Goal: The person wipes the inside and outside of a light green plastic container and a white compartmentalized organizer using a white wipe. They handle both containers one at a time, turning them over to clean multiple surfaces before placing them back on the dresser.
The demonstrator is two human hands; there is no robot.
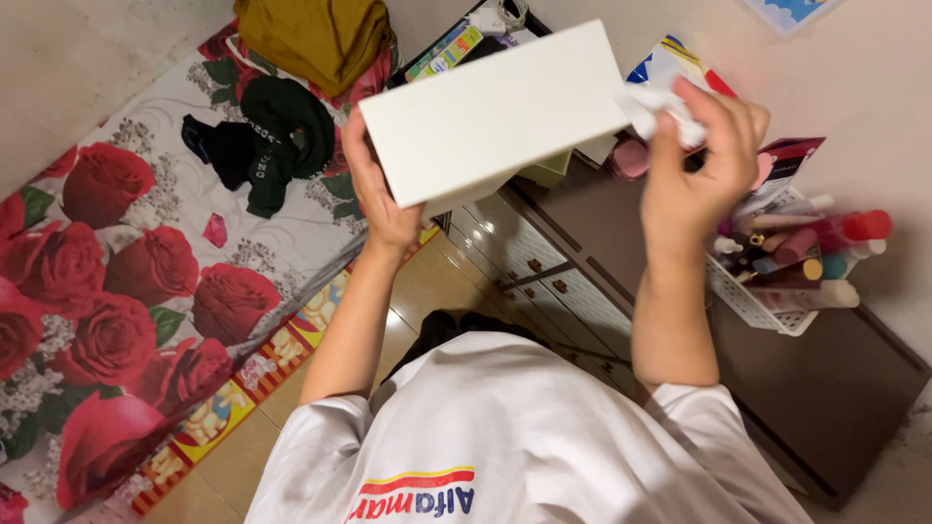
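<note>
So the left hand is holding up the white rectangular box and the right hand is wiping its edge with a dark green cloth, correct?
Not quite. In the head view, the left hand does hold up the white rectangular box, but the right hand pinches a white crumpled wipe at the box's edge, not a dark green cloth. The dark green cloth lies on the rose-patterned sheet.
</note>
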